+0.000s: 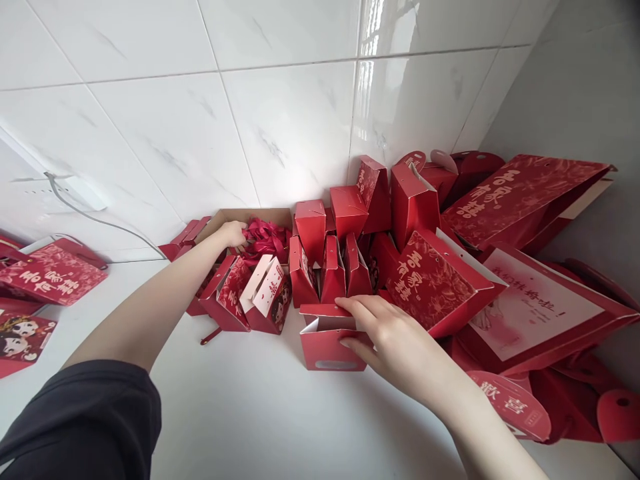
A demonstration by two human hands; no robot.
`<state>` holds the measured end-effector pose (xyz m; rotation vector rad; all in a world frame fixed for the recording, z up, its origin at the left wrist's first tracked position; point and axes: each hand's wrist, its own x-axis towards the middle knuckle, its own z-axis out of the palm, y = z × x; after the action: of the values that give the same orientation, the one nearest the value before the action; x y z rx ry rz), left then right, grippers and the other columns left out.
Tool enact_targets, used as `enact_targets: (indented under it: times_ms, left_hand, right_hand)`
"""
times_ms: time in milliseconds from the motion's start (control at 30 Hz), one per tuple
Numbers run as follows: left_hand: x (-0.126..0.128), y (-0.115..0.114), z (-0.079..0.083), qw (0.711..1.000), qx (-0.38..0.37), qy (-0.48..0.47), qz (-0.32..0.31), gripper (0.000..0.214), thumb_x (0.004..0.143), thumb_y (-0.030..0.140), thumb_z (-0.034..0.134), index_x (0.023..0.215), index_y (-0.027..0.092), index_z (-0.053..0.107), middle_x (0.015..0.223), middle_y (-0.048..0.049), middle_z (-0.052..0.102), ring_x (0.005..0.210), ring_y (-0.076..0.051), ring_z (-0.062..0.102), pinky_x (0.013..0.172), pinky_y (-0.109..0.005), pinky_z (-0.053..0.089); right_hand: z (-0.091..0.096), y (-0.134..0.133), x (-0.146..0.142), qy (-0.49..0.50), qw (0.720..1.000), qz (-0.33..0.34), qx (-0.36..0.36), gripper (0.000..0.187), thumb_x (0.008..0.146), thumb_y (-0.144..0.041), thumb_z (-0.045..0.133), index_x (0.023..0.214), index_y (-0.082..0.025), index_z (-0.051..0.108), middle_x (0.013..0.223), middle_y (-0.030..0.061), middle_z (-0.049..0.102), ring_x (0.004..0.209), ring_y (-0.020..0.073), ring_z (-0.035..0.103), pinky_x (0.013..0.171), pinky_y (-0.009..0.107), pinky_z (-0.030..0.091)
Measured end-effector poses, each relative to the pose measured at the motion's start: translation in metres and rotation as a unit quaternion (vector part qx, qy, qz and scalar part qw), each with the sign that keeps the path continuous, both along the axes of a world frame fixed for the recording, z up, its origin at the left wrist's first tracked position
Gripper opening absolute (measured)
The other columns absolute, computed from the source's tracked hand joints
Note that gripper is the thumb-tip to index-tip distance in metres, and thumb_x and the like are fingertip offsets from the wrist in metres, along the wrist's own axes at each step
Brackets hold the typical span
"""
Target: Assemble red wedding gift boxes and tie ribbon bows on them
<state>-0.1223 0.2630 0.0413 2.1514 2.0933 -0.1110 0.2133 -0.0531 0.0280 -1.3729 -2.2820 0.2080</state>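
My right hand grips the open top edge of a small red gift box standing on the white counter, thumb on its front and fingers over the flap. My left hand reaches far back into a brown cardboard box, its fingers closed into a heap of red ribbons. Between the two hands stand several folded red boxes, some with white insides and cartoon prints.
Large red gift bags with gold characters lean in the right corner against the tiled wall. More printed red boxes lie at the far left. A grey cable runs along the wall. White counter lies in front.
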Motion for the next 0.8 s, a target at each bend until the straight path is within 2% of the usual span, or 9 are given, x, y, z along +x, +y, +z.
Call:
enact_targets:
  times_ms: [100,167,300,433,600,700,800]
  left_hand:
    - [-0.004,0.000,0.012,1.000,0.022,0.010,0.012,0.019,0.056,0.023,0.074,0.075,0.021,0.071,0.082,-0.0038,0.073,0.098,-0.029,0.067,0.081,-0.026,0.050]
    - [-0.007,-0.001,0.018,0.999,0.028,-0.005,0.017,0.016,0.055,0.025,0.074,0.069,0.020,0.071,0.078,-0.0031,0.073,0.091,-0.026,0.068,0.076,-0.025,0.050]
    - [-0.010,-0.003,0.029,0.997,0.032,-0.070,0.021,0.022,0.056,0.029,0.074,0.076,0.020,0.073,0.077,-0.0016,0.074,0.076,-0.020,0.068,0.066,-0.023,0.051]
    - [-0.009,-0.001,0.045,0.989,0.050,-0.136,0.025,0.033,0.056,0.032,0.078,0.087,0.020,0.075,0.079,-0.0018,0.075,0.070,-0.017,0.067,0.065,-0.023,0.052]
    - [-0.010,-0.005,0.058,0.980,0.079,-0.179,0.023,0.036,0.062,0.029,0.074,0.097,0.018,0.074,0.094,-0.0061,0.075,0.079,-0.019,0.068,0.069,-0.024,0.053]
    - [-0.012,-0.009,0.060,0.979,0.078,-0.189,0.009,0.040,0.067,0.031,0.069,0.105,0.017,0.073,0.102,-0.0077,0.074,0.087,-0.020,0.069,0.072,-0.025,0.054]
    - [-0.009,-0.010,0.059,0.981,0.076,-0.179,-0.022,0.038,0.068,0.035,0.069,0.102,0.018,0.073,0.106,-0.0072,0.074,0.097,-0.021,0.067,0.083,-0.026,0.052]
  right_hand:
    - [-0.001,-0.001,0.000,-0.001,1.000,-0.001,-0.001,0.048,0.088,-0.017,0.063,0.134,-0.016,0.050,0.121,0.0123,0.063,0.109,0.0278,0.062,0.089,0.047,0.057]
    - [-0.001,-0.001,0.000,-0.004,1.000,0.000,-0.001,0.049,0.088,-0.017,0.063,0.135,-0.015,0.050,0.122,0.0123,0.063,0.109,0.0277,0.062,0.089,0.047,0.057]
    - [-0.001,-0.001,-0.001,-0.010,1.000,-0.001,-0.004,0.050,0.088,-0.017,0.064,0.135,-0.014,0.050,0.123,0.0119,0.063,0.109,0.0271,0.061,0.090,0.046,0.057]
    - [-0.001,-0.001,-0.001,-0.014,1.000,-0.002,-0.006,0.050,0.088,-0.017,0.063,0.135,-0.014,0.050,0.123,0.0122,0.062,0.108,0.0270,0.061,0.088,0.046,0.057]
    - [0.000,-0.002,-0.001,-0.016,1.000,-0.001,-0.005,0.051,0.088,-0.017,0.064,0.136,-0.013,0.049,0.124,0.0126,0.062,0.108,0.0273,0.061,0.089,0.046,0.057]
    - [0.001,-0.002,-0.002,-0.019,1.000,0.000,-0.006,0.051,0.087,-0.017,0.064,0.136,-0.013,0.049,0.123,0.0127,0.063,0.109,0.0277,0.061,0.088,0.046,0.058]
    - [0.001,-0.002,-0.003,-0.020,1.000,-0.002,-0.003,0.050,0.087,-0.016,0.065,0.135,-0.012,0.051,0.122,0.0128,0.063,0.109,0.0282,0.062,0.089,0.046,0.058]
